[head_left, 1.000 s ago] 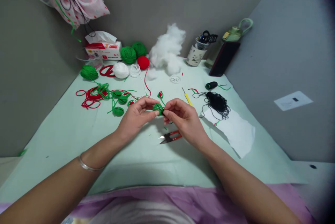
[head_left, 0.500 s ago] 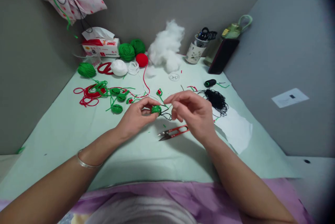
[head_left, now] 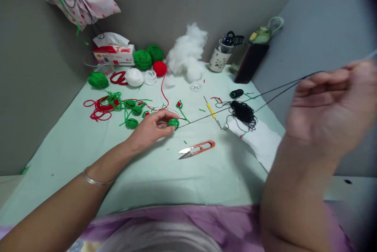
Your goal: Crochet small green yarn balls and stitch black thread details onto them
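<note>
Yarn balls [head_left: 143, 59] and thread snips [head_left: 198, 151] mark a craft desk [head_left: 147, 181].

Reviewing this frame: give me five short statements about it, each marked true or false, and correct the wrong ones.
1. The left hand holds a small green ball. True.
2. The right hand rests flat on the table. False: it is raised, with black thread running toward it from the ball.
3. The orange-handled snips lie on the table. True.
4. White stuffing sits right of the pen cup. False: it sits left of it.
5. A bracelet circles the left wrist. True.
</note>
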`<state>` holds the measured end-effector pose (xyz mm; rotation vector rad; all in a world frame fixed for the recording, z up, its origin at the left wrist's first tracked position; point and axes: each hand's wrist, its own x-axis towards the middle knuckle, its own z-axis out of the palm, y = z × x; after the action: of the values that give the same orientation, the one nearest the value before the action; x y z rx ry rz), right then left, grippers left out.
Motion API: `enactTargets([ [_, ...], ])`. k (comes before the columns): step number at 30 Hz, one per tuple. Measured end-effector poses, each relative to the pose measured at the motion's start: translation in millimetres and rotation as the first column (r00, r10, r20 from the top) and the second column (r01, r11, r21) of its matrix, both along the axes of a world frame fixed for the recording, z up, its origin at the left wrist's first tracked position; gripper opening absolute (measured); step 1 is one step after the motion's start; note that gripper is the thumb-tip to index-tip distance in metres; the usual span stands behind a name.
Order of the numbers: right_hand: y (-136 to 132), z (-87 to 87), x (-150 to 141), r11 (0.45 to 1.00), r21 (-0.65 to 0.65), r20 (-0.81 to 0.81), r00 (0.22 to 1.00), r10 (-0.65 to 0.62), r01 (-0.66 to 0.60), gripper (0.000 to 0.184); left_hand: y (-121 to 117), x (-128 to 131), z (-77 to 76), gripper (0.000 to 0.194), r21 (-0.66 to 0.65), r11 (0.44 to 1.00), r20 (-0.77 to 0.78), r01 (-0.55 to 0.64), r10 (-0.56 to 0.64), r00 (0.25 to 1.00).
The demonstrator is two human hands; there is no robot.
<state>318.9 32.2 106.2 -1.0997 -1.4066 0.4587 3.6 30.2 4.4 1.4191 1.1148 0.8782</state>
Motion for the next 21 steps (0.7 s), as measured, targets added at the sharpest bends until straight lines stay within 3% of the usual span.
enactTargets([
  [2, 2, -11.1, -16, 0.993, 0.096, -0.283, 0.958, -0.042, 0.071, 0.022, -1, 0, -1.3, 0.028, -0.013, 0.999, 0.077, 0.032, -0.030, 0.997],
  [3, 2, -17.2, -27, 0.996, 0.083, -0.309, 0.951, -0.003, 0.030, 0.019, -1, 0, -1.9, 0.031, -0.019, 0.999, 0.118, 0.043, -0.040, 0.992],
  [5, 0, -28.5, -49, 0.989, 0.028, -0.194, 0.970, 0.148, -0.146, 0.013, -2, 0, -2.9, 0.036, -0.035, 0.998, 0.176, 0.051, -0.045, 0.983],
  [7, -5, -37.9, -66, 0.968, -0.003, 0.043, 0.967, 0.251, -0.251, 0.009, -2, 1, -3.7, 0.038, -0.050, 0.997, 0.201, 0.054, -0.043, 0.979],
  [10, -13, -48.3, -81, 0.949, 0.010, 0.403, 0.870, 0.284, -0.314, 0.008, -2, 1, -4.3, 0.037, -0.044, 0.997, 0.224, 0.061, -0.049, 0.973],
  [12, -16, -53.3, -84, 0.943, 0.023, 0.551, 0.792, 0.264, -0.331, 0.012, -2, 1, -4.1, 0.037, -0.037, 0.998, 0.234, 0.056, -0.046, 0.971],
  [15, -16, -57.7, -85, 0.949, 0.048, 0.669, 0.715, 0.202, -0.313, 0.016, -3, 1, -2.2, 0.034, -0.045, 0.998, 0.235, 0.033, -0.022, 0.972],
  [21, -15, -60.0, -87, 0.951, 0.045, 0.727, 0.663, 0.179, -0.306, 0.018, -5, 1, 1.0, 0.030, -0.053, 0.998, 0.223, 0.040, -0.027, 0.974],
])
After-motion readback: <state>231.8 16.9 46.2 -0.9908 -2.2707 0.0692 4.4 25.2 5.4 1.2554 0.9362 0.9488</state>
